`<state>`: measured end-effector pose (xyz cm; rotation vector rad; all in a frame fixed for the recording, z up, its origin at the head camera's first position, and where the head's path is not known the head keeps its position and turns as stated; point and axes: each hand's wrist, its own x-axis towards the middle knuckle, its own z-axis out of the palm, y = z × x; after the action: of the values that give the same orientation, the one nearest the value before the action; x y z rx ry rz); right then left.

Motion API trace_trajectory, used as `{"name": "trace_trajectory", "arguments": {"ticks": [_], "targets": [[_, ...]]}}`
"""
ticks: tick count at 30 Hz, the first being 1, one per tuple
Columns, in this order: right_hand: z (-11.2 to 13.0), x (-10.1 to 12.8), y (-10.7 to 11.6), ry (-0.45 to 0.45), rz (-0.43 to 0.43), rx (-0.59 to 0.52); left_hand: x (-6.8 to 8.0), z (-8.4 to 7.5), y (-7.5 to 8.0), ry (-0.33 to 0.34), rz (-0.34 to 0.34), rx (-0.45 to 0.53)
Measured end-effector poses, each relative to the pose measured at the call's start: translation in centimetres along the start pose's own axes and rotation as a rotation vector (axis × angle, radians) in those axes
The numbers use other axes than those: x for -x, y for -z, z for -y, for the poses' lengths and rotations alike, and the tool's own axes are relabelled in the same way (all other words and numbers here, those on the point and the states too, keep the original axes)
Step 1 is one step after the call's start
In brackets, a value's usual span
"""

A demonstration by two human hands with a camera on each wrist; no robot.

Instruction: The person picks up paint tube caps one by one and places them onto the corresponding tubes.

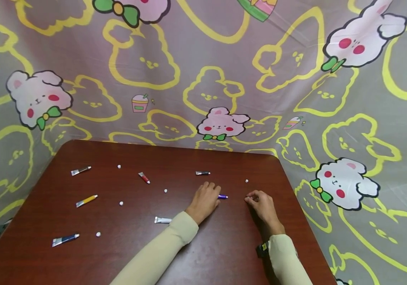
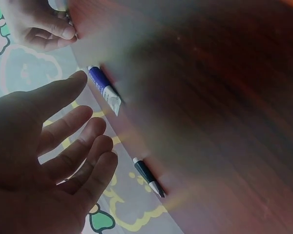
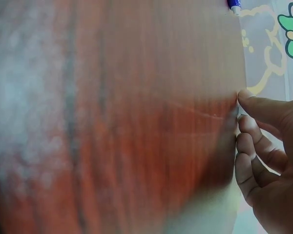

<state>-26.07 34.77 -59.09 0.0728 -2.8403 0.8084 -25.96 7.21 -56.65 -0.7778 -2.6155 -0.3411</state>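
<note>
My left hand (image 1: 205,201) hovers at the purple paint tube (image 1: 222,196) and hides its rear end in the head view. In the left wrist view its fingers are spread and loosely bent, apart from the purple tube (image 2: 104,87). My right hand (image 1: 264,206) is low over the table, right of that tube. Its thumb and forefinger come close together at the tabletop, the other fingers curled (image 3: 246,161); whether something tiny sits between the tips is hidden. A black paint tube (image 1: 202,173) and a small white cap (image 1: 247,181) lie farther back.
On the brown table (image 1: 135,253) lie more paint tubes: red (image 1: 144,177), dark brown (image 1: 81,171), yellow (image 1: 86,201), blue (image 1: 65,240) and white (image 1: 163,220), the last beside my left sleeve. Several white caps (image 1: 121,203) are scattered among them. A patterned curtain (image 1: 167,95) encloses the table.
</note>
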Motion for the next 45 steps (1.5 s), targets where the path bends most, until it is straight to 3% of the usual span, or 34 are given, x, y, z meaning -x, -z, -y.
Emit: {"name": "trace_trajectory", "arguments": {"ticks": [11, 21, 26, 31, 39, 45], "targets": [[0.3, 0.3, 0.4, 0.008, -0.003, 0.008, -0.9, -0.1, -0.7, 0.016, 0.023, -0.018], [0.4, 0.4, 0.7, 0.056, -0.040, 0.007, -1.5, -0.5, -0.9, 0.030, 0.106, -0.027], [0.3, 0.5, 1.0, 0.100, -0.073, -0.037, -1.7, -0.6, -0.9, 0.028, 0.137, -0.046], [-0.4, 0.6, 0.9, 0.162, -0.104, -0.103, -1.9, -0.7, -0.8, 0.019, 0.125, -0.054], [0.6, 0.7, 1.5, 0.015, -0.026, -0.024, -2.2, -0.8, -1.1, 0.005, 0.115, -0.067], [0.8, 0.8, 1.8, -0.009, -0.003, -0.044, -2.4, -1.0, -1.0, 0.013, 0.152, -0.069]]}}
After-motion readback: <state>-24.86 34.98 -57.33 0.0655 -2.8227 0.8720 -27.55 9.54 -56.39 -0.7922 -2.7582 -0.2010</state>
